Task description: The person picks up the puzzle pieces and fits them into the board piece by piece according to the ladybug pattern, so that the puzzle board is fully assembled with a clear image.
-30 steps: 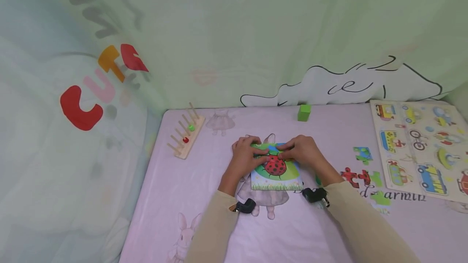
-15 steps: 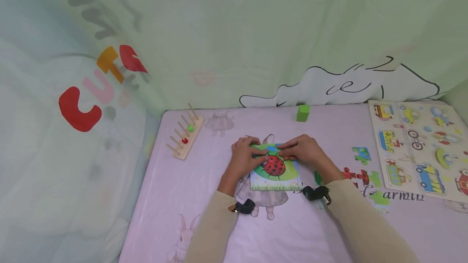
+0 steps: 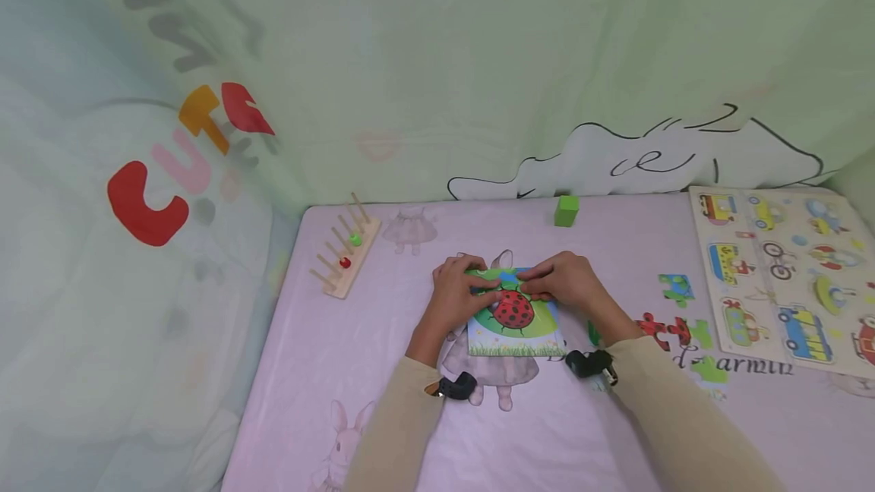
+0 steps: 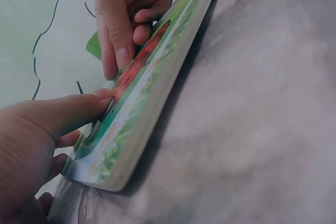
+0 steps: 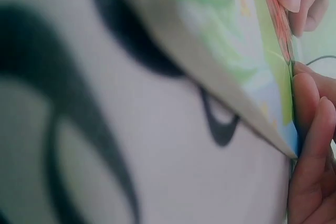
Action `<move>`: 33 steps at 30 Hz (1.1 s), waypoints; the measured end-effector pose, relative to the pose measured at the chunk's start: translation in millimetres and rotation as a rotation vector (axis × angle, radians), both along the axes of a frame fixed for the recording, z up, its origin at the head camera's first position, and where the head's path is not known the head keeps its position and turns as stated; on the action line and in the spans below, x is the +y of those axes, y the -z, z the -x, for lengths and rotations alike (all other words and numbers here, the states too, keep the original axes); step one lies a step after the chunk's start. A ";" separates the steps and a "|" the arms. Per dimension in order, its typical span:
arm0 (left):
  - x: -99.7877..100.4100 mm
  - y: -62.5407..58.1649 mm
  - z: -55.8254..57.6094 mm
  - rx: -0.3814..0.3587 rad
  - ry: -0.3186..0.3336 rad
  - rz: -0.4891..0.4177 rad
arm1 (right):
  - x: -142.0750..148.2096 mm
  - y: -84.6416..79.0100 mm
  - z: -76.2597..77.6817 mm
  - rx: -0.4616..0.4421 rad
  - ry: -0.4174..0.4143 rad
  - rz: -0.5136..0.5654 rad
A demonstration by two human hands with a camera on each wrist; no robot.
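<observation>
A square ladybug puzzle board (image 3: 516, 340) lies on the table with jigsaw pieces at its upper end. My left hand (image 3: 453, 291) reaches over its upper left, thumb on the picture and fingers bent beside it. With thumb and finger it pinches a green piece (image 3: 485, 274) there. From the other side, my right hand (image 3: 563, 279) pinches a blue piece (image 3: 525, 272) at the upper right, mostly hidden under the fingers. In the left wrist view a raised piece edge (image 4: 93, 132) shows near my left thumb, and both hands' fingertips nearly meet over the red ladybug (image 4: 139, 61).
Loose jigsaw pieces in blue (image 3: 677, 289), red (image 3: 654, 331) and green (image 3: 712, 369) lie right of my right hand. A wooden vehicle puzzle (image 3: 759, 294) is farther right. A green block (image 3: 566, 212) stands near the back edge; a wooden peg rack (image 3: 352, 264) is at the left.
Both hands stay at the upper part of the puzzle, with only slight finger movement at the right hand. The loose pieces lie as before.
</observation>
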State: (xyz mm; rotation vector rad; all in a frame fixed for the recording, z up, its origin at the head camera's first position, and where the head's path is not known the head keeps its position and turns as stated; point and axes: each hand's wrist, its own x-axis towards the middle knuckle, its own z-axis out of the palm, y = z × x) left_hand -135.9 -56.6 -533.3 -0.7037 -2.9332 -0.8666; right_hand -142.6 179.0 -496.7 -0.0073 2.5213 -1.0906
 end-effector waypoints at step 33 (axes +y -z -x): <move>8.0 5.6 0.8 0.007 -0.022 -0.006 | 119.0 -25.4 -37.1 0.214 0.082 -0.234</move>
